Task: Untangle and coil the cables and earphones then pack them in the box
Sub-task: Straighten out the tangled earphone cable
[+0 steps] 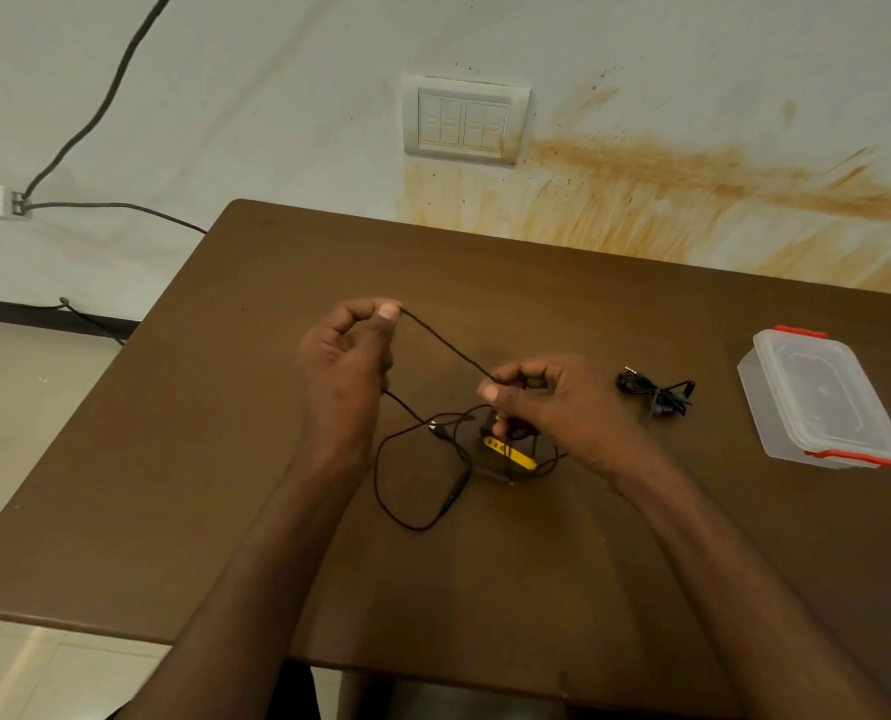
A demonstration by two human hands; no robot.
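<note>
**Brown table, cable stretched between two hands**

Brown table (537, 563) holds a lidded clear box (817, 402), apparently empty, at right. Left hand (347, 366) and right hand (547, 402) pinch a dark cable (446, 345) taut; its loops lie below. Bundled earphones (654, 392) rest beside the box.

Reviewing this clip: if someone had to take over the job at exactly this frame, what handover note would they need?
Left hand: pinches the dark cable between thumb and fingertips, raised above the table.
Right hand: pinches the same cable further along; the stretch between the hands is taut.
The rest of that cable lies in loose tangled loops beneath the hands, around a yellow and black item.
Done: black earphones lie bundled right of the hands.
Left: finish untangling and coiling; open the box, whose lid is on, and pack everything.
</note>
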